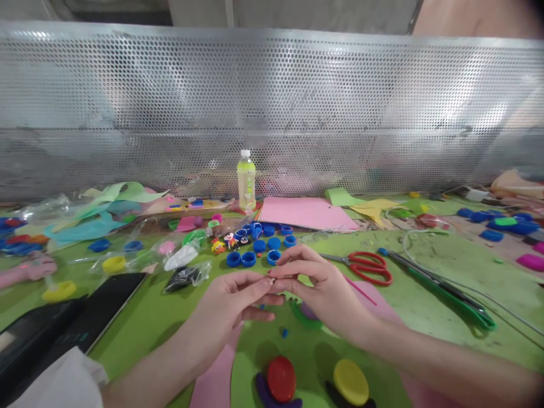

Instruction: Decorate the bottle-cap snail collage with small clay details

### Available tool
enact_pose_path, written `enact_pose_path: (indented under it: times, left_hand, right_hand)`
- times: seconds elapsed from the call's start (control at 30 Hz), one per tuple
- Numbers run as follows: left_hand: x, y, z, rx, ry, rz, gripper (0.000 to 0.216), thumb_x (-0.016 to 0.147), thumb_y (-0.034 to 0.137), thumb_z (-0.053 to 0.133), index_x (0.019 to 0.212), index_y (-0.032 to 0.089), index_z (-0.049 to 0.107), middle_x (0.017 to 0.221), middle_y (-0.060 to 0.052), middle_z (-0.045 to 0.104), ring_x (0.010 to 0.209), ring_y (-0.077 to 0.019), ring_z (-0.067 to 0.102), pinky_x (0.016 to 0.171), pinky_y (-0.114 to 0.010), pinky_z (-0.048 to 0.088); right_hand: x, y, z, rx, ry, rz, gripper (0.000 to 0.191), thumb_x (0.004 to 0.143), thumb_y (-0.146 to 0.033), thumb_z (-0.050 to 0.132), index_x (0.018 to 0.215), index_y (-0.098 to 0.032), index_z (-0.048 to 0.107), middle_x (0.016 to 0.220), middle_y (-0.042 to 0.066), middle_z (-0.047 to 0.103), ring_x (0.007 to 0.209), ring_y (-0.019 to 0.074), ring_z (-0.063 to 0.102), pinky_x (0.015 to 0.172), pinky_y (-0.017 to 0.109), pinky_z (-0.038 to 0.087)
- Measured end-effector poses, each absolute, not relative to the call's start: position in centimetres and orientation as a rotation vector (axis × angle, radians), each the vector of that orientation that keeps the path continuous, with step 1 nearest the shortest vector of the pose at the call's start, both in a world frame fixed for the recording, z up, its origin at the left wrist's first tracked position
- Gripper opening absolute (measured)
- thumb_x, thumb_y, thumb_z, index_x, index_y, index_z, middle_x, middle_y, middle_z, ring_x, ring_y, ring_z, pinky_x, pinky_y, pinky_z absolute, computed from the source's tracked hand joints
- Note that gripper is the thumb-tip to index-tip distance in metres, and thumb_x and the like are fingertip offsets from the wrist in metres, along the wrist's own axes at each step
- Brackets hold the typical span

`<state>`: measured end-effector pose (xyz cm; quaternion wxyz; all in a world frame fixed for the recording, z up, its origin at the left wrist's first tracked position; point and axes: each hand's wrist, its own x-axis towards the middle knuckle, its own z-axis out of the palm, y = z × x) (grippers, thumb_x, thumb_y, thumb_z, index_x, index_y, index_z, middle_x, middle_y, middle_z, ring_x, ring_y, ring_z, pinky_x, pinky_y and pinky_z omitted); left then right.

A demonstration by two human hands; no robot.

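Below bare fingers, smooth red disc

Small characters running down the bottle ahead of me, too blurred to read, faint marks on the dark phone at my left, equally illegible

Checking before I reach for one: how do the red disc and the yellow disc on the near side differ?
The red disc lies to the left, the yellow disc to the right. In view, the red disc overlaps a curved purple piece; the yellow disc overlaps a black piece. Both are rounded, and neither is in the left hand or right hand.
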<state>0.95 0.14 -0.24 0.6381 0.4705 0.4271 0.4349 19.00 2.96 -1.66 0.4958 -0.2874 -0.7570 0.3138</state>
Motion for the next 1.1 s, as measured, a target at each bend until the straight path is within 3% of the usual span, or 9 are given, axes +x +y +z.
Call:
enact_pose_path:
  times: [0.3,0.6,0.8,0.93,1.1]
  left_hand:
    - [0.9,0.0,-0.9,1.098,0.919,0.987,0.015,0.084,0.031,0.072,0.093,0.020,0.078,0.088,-0.006,0.078,0.083,-0.0177,0.071,0.068,-0.022,0.058]
    - [0.9,0.0,-0.5,1.061,0.891,1.018,0.015,0.085,0.031,0.071,0.096,0.023,0.078,0.087,-0.005,0.079,0.078,-0.0175,0.073,0.066,-0.023,0.060]
    - [1.0,0.0,-0.4,1.063,0.894,1.024,0.015,0.085,0.032,0.071,0.094,0.022,0.078,0.085,-0.005,0.079,0.076,-0.0177,0.073,0.066,-0.025,0.060]
    - [1.1,0.0,-0.4,1.066,0.902,1.010,0.015,0.085,0.031,0.070,0.092,0.021,0.078,0.086,-0.006,0.079,0.078,-0.0181,0.072,0.066,-0.024,0.059]
    - [1.0,0.1,-0.3,1.079,0.919,1.004,0.015,0.085,0.031,0.071,0.093,0.021,0.078,0.085,-0.005,0.079,0.078,-0.0176,0.072,0.066,-0.024,0.059]
  right_hand:
    - [19.3,2.2,-1.5,-0.544,-1.995,0.492,0.021,0.091,-0.009,0.057,0.101,-0.013,0.075,0.105,0.012,0.059,0.096,0.0198,0.061,0.083,0.032,0.053]
    - [19.7,2.4,-0.2,-0.605,-1.948,0.475,0.012,0.084,-0.008,0.068,0.089,-0.019,0.071,0.095,0.004,0.062,0.092,0.0178,0.062,0.085,0.032,0.054]
    - [19.4,1.8,-0.3,-0.624,-2.008,0.519,0.019,0.089,-0.004,0.059,0.094,-0.017,0.072,0.097,0.006,0.065,0.092,0.0165,0.063,0.085,0.029,0.052]
    - [19.4,1.8,-0.3,-0.659,-1.967,0.532,0.011,0.086,-0.005,0.065,0.086,-0.015,0.069,0.091,0.005,0.063,0.088,0.0161,0.062,0.082,0.028,0.052]
    - [19.3,1.9,-0.5,-0.666,-1.962,0.555,0.018,0.085,0.001,0.063,0.085,-0.017,0.068,0.090,0.003,0.062,0.086,0.0148,0.061,0.080,0.026,0.052]
